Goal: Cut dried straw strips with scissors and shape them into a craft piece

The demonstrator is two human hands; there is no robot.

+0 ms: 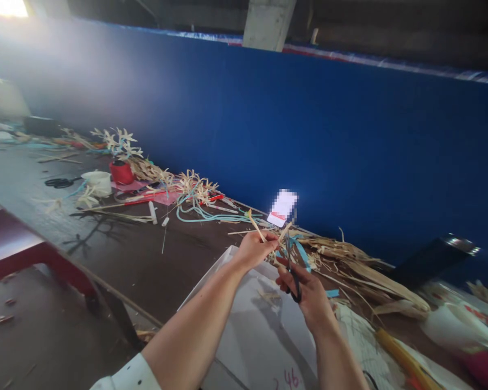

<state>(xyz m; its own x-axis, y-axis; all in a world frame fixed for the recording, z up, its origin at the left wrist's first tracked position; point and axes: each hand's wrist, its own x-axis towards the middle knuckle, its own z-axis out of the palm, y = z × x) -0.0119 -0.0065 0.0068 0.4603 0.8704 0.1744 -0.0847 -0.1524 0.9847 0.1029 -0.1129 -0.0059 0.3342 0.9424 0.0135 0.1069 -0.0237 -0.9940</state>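
My left hand (257, 249) is closed in a pinch on thin pale strips of dried plant husk (257, 225), their ends poking up past the fingers. My right hand (303, 287) grips dark-handled scissors (296, 290), with the fingers through the loops. The scissor blades point upward beside the strips, close to the left fingertips; whether they touch the strips I cannot tell. Below both hands lies a white box or board (260, 319) with a few pale scraps on it and red writing at its near edge.
Behind the hands stand a lit phone (283, 208) and a blue partition (350, 146). Dried husks (361, 271) are heaped to the right. Leftward on the table lie husk flowers (197, 187), blue cords (203, 216), a red spool (122, 172), a white cup (98, 184) and black scissors (61, 182).
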